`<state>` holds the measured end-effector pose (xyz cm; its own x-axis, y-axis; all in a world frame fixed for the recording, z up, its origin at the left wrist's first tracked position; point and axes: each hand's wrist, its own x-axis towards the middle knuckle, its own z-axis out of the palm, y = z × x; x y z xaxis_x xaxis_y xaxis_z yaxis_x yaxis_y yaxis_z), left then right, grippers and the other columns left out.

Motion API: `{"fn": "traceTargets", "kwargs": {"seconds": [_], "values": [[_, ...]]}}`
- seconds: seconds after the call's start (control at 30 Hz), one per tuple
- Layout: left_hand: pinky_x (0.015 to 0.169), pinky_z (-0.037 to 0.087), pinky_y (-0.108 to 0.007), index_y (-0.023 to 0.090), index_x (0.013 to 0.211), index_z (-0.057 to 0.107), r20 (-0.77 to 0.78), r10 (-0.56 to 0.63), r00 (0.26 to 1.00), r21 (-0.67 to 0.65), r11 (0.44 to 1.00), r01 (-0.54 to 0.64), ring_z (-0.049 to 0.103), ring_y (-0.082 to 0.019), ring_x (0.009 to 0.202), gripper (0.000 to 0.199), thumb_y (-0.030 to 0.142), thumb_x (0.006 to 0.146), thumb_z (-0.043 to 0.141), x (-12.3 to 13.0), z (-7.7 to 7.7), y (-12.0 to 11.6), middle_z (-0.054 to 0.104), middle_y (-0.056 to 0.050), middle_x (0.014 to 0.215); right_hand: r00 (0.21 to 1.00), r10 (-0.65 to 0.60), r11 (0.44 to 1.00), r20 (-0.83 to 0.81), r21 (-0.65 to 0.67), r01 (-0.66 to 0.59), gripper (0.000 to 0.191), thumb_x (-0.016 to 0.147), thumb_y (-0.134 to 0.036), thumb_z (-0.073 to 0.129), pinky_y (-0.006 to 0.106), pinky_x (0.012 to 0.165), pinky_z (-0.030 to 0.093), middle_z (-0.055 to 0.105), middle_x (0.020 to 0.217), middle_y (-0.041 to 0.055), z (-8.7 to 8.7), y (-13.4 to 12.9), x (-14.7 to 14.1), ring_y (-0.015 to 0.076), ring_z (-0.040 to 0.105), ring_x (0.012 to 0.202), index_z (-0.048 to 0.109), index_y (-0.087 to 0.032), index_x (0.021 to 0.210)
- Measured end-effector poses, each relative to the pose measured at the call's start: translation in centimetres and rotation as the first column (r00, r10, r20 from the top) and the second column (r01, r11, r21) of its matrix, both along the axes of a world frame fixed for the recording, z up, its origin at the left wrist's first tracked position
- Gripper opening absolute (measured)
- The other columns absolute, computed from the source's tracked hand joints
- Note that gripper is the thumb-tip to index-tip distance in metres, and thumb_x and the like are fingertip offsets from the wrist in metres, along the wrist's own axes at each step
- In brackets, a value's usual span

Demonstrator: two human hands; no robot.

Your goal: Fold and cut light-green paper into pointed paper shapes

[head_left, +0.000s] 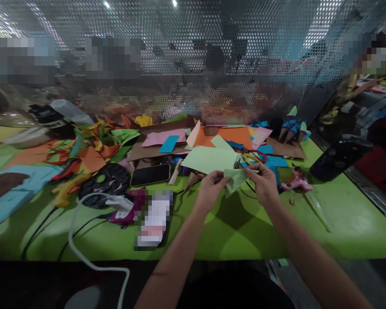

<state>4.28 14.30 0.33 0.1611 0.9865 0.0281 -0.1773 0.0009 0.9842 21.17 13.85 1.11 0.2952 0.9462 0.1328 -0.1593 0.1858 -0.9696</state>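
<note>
Both hands are working on one small green paper [234, 181], holding it up over the front of the green table [347, 219], near the middle. Left hand [213, 183] is pinching its left edge, thumb against fingers; right hand [262, 177] is pinching the upper right corner the same way. Paper is looking folded or bent (can't tell which), its lower part hanging between the hands. Just behind, a larger pale green sheet [206, 159] is lying over other papers, with an orange sheet [223, 138] farther back. Red-and-yellow scissors [255, 155] are lying just behind the right hand, near blue paper pieces. To the right, a pink item [297, 183] is showing a red light. To the left, a black phone [150, 175] is lying flat, beside a round black tray [96, 177]. At far left, another person's hand [11, 182] is resting over light blue sheets [35, 180].
</note>
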Motion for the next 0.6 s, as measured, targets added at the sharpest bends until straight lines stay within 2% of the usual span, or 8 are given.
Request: {"fn": "traceTargets", "kwargs": {"seconds": [0.1,0.2,0.27,0.33,0.4,0.6], "values": [[0.064,0.046,-0.024,0.016,0.081,0.066,-0.101,0.05,0.994,0.06,0.997,-0.044,0.061,-0.014,0.07,0.028,0.04,0.071,0.074,-0.5,0.1,0.0,0.069,-0.002,0.077,0.982,0.068,0.998,0.178,0.005,-0.07,0.029,0.063,-0.043,0.082,0.028,0.06,0.043,0.065,0.066,-0.0005,0.1,0.1,0.6,0.0143,0.054,0.062,0.066,-0.02,0.07],[0.064,0.044,-0.023,0.016,0.081,0.066,-0.256,0.091,0.962,0.183,0.982,-0.044,0.06,-0.015,0.07,0.02,0.036,0.077,0.069,-0.7,0.1,-0.2,0.069,-0.002,0.077,0.903,0.149,0.985,0.403,0.019,-0.171,0.026,0.068,-0.042,0.079,0.03,0.065,0.045,0.069,0.074,0.0016,0.3,0.0,1.1,0.0171,0.058,0.068,0.072,-0.021,0.08],[0.067,0.044,-0.024,0.017,0.084,0.067,-0.342,0.102,0.934,0.253,0.967,-0.013,0.061,-0.015,0.073,0.015,0.032,0.08,0.066,-0.8,0.0,-0.3,0.07,-0.002,0.079,0.854,0.181,0.975,0.487,0.024,-0.221,0.026,0.07,-0.045,0.078,0.031,0.066,0.045,0.07,0.077,0.0027,0.5,-0.1,1.1,0.0183,0.059,0.072,0.074,-0.022,0.083],[0.069,0.045,-0.024,0.018,0.086,0.068,-0.389,0.081,0.918,0.278,0.96,0.033,0.062,-0.016,0.076,0.014,0.03,0.082,0.064,-0.7,0.0,-0.5,0.071,-0.002,0.081,0.842,0.22,0.968,0.493,-0.002,-0.252,0.028,0.07,-0.048,0.078,0.031,0.065,0.043,0.069,0.073,0.0025,0.6,-0.1,1.1,0.0182,0.058,0.07,0.074,-0.022,0.077],[0.07,0.046,-0.025,0.018,0.09,0.069,-0.395,0.039,0.918,0.263,0.962,0.072,0.063,-0.017,0.079,0.016,0.031,0.083,0.064,-0.7,-0.1,-0.5,0.072,-0.002,0.084,0.866,0.242,0.967,0.438,-0.037,-0.251,0.032,0.067,-0.052,0.079,0.03,0.061,0.041,0.066,0.067,0.0014,0.8,-0.1,1.1,0.0165,0.055,0.064,0.072,-0.02,0.071],[0.067,0.049,-0.026,0.016,0.087,0.068,-0.332,-0.018,0.943,0.176,0.981,0.081,0.061,-0.016,0.072,0.024,0.04,0.083,0.065,-0.9,-0.3,-0.1,0.069,-0.003,0.08,0.952,0.175,0.984,0.251,-0.038,-0.171,0.037,0.059,-0.051,0.084,0.027,0.056,0.036,0.061,0.062,-0.0013,0.8,0.1,1.4,0.0118,0.047,0.058,0.07,-0.019,0.069]]}}
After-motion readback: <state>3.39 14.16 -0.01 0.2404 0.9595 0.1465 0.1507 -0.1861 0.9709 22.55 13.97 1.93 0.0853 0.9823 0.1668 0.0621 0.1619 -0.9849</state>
